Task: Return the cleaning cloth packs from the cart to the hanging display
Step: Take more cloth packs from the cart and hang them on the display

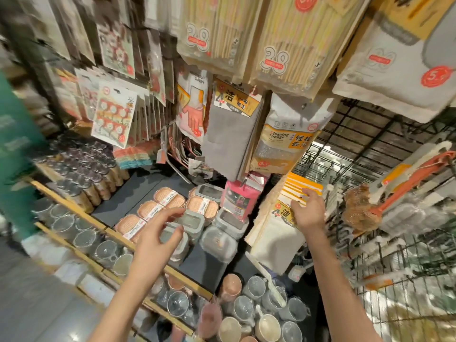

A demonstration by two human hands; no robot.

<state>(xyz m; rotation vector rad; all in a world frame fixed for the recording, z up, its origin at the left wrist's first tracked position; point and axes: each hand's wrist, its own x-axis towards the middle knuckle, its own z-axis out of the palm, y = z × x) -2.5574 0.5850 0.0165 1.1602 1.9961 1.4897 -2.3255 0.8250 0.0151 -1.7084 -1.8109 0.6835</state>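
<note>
Soft, light white cloth pack with yellow card header (276,233), lower centre-right: right hand (309,213) rests spread-fingered on its stiffer header, best to pinch there; left hand (158,233) loosely spread, holding nothing.

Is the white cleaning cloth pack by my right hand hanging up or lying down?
Hanging, it seems: the white cloth pack dangles below its header card, right hand touching the top. The hook is hidden.

A dark shelf (138,193) edged in wood carries peach soap boxes (170,198), grey-lidded clear containers (217,240) and, at left, blurred rows of what may be jars (86,174).
</note>
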